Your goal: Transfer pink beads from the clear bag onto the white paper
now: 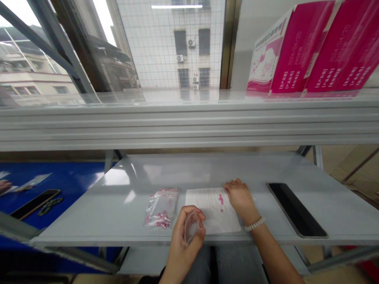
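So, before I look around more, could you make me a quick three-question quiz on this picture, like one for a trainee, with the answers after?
1. True or false: every small pink piece in view is inside plastic.
2. What is the left hand holding?
3. Pick one: the black phone on the grey table lies
a) to the right of the white sheet
b) to the left of it
c) on top of it

Key:
1. False; some lie loose on the white sheet.
2. A small clear bag, its mouth open.
3. a
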Action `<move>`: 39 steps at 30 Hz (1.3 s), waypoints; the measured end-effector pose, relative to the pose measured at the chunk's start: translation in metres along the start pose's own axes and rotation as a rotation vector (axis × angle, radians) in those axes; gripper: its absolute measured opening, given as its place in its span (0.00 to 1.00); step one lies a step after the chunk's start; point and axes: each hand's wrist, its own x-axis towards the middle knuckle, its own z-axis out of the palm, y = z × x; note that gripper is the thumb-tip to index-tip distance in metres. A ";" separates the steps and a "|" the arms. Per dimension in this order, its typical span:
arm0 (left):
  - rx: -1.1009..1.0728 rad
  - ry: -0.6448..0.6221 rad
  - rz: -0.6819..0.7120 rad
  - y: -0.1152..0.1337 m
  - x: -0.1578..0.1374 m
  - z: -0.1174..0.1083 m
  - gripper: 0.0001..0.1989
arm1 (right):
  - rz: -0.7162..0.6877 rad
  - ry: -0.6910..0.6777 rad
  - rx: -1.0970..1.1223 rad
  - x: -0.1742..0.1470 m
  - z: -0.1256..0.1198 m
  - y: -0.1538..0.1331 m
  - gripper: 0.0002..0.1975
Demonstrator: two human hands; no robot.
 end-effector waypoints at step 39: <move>0.568 0.085 0.098 -0.002 -0.016 0.046 0.45 | 0.167 0.156 1.266 -0.088 -0.031 -0.069 0.11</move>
